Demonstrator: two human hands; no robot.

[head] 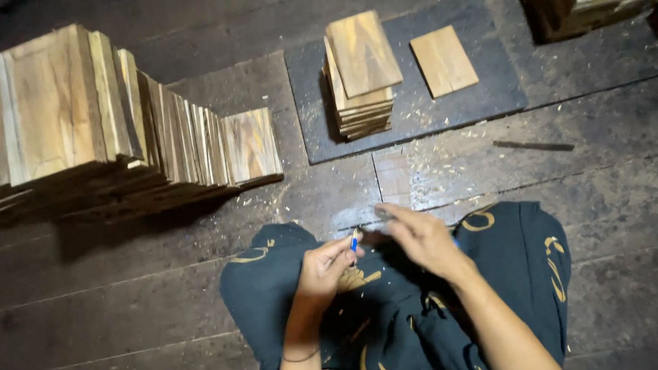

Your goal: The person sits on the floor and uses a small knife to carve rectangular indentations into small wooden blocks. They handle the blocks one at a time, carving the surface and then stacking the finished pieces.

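Head view: person sits on a dark wooden plank floor [121,302], legs crossed in dark cloth w/ yellow pattern. Left hand [324,269] is curled shut, pinching a small blue-handled tool [354,243] betw. thumb & fingers; tool stands roughly upright, tip toward the right hand. Right hand [423,236] sits just beside, fingers half-extended & pointing left over the lap, touching or nearly touching the tool's tip; blur, so can't tell if it grips anything. Both hands lie at the lap's front edge. Ahead, well apart, a dark flat slab [485,103] on the floor carries a neat stack of pale rectangular wood tiles [360,73] & a single flat wood tile [443,60], long axes running away from the person; right hand is nearer these. Far left, a big leaning row of wood tiles [112,119]. Bare floor w/ shavings lies betw. hands & slab.
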